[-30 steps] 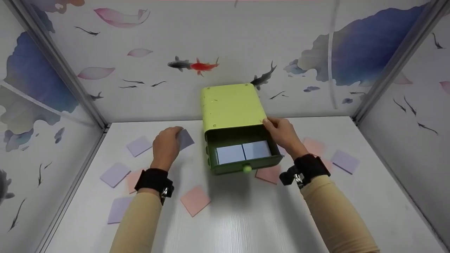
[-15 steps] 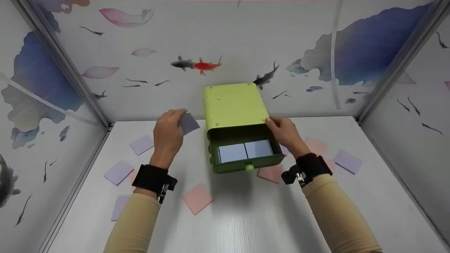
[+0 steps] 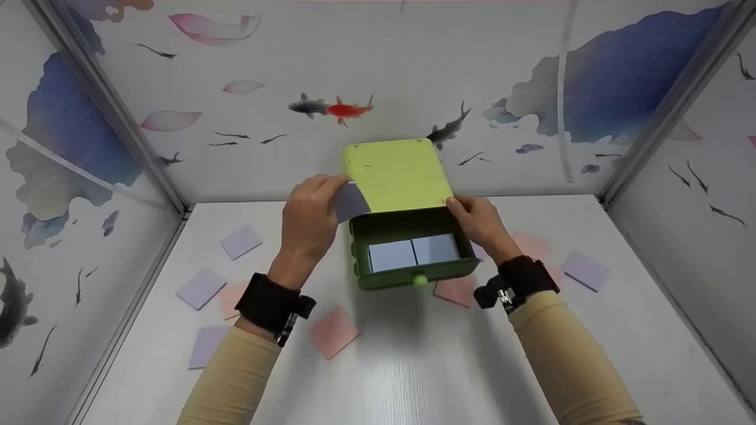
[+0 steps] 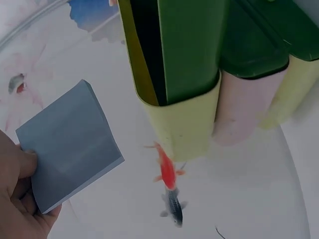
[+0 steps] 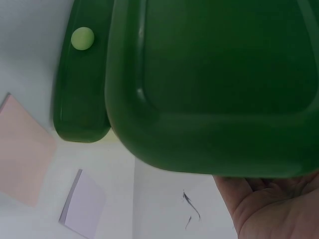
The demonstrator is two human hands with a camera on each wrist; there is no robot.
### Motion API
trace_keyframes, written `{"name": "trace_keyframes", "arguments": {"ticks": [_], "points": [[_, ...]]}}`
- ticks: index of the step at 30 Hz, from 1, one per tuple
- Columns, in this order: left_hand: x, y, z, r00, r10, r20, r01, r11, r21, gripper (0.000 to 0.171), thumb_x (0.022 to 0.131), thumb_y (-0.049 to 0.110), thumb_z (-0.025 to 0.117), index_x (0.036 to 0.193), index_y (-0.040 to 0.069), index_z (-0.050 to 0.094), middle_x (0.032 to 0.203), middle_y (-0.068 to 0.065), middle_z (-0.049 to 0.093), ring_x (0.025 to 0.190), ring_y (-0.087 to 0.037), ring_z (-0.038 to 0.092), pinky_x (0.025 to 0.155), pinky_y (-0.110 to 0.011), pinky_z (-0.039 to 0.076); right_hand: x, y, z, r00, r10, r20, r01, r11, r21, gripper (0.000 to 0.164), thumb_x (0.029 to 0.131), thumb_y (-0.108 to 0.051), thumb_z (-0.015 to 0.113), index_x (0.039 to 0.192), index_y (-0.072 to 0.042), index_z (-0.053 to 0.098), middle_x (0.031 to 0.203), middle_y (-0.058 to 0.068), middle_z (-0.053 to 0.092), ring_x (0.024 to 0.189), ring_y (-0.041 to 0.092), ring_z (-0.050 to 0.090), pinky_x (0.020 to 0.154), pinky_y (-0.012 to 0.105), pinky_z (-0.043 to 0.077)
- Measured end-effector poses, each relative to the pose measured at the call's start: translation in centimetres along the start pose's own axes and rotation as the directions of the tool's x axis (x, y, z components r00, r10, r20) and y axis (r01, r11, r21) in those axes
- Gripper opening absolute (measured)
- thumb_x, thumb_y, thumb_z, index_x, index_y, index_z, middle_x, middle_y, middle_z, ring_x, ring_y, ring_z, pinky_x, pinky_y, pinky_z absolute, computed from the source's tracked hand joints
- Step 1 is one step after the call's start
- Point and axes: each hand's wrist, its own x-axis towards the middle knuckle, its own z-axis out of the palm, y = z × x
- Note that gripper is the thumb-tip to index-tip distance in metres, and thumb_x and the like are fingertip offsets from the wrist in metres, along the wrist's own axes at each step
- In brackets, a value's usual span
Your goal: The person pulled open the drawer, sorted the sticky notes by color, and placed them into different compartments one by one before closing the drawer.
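Observation:
A small drawer cabinet (image 3: 398, 177) with a yellow-green top stands at the back middle of the table. Its top dark green drawer (image 3: 390, 281) is pulled out, and two pale blue-violet sticky note pads (image 3: 392, 256) lie side by side inside. My left hand (image 3: 310, 218) pinches another square sticky note pad (image 4: 75, 147), violet-grey, by one edge. In the head view that pad overlaps the cabinet's left front corner, above the drawer. With my right hand (image 3: 481, 225) I grip the cabinet's front right corner, thumb on the top; its other fingers are mostly hidden.
Lower tiers, one pink (image 4: 246, 107), show in the left wrist view. Violet pads (image 3: 201, 289) and pink pads (image 3: 334, 332) lie scattered on the white table (image 3: 401, 383) left, right and in front. A patterned wall (image 3: 254, 165) stands close behind the cabinet.
My left hand has lifted the violet-grey pad off the table's left side and carried it right, up to the cabinet's corner. The right hand keeps its grip on the cabinet.

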Motion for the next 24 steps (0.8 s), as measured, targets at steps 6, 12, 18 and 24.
{"name": "trace_keyframes", "arguments": {"ticks": [6,12,18,24], "points": [[-0.2,1.7,0.9,0.993,0.078,0.088,-0.076,0.997,-0.028,0.022,0.098,0.006,0.055,0.11,0.011,0.073,0.099,-0.006,0.071,0.093,-0.022,0.067,0.081,-0.036,0.055,-0.1,0.0,0.0,1.0,-0.006,-0.001,0.006,1.0,0.002,0.05,0.104,-0.037,0.042,0.142,-0.005,0.049,0.13,0.019,0.061,0.102,0.024,0.054,0.088,0.037,0.045],[-0.5,2.9,1.9,0.968,0.081,0.236,-0.068,0.996,-0.066,0.025,0.096,0.002,0.056,0.111,0.014,0.073,0.097,-0.005,0.072,0.091,-0.02,0.068,0.078,-0.034,0.056,0.0,0.1,-0.1,1.0,-0.016,-0.002,0.016,1.0,0.016,0.048,0.105,-0.036,0.042,0.14,-0.005,0.052,0.124,0.018,0.062,0.096,0.023,0.052,0.083,0.034,0.042],[-0.4,3.6,3.3,0.907,0.068,0.415,-0.021,0.993,-0.117,0.022,0.098,0.009,0.056,0.113,0.013,0.073,0.101,-0.005,0.073,0.094,-0.019,0.069,0.08,-0.035,0.056,0.0,0.0,-0.1,1.0,-0.014,0.0,0.014,1.0,0.018,0.049,0.104,-0.036,0.043,0.142,-0.005,0.05,0.13,0.016,0.062,0.102,0.022,0.054,0.088,0.034,0.044],[-0.3,3.8,4.6,0.836,0.024,0.548,0.049,0.992,-0.117,0.025,0.1,0.014,0.053,0.115,0.014,0.073,0.114,-0.001,0.073,0.108,-0.017,0.067,0.091,-0.034,0.053,-0.1,0.0,-0.1,0.999,-0.03,-0.011,0.03,1.0,0.008,0.048,0.104,-0.036,0.043,0.14,-0.005,0.052,0.124,0.017,0.064,0.096,0.022,0.053,0.083,0.032,0.043]]}}
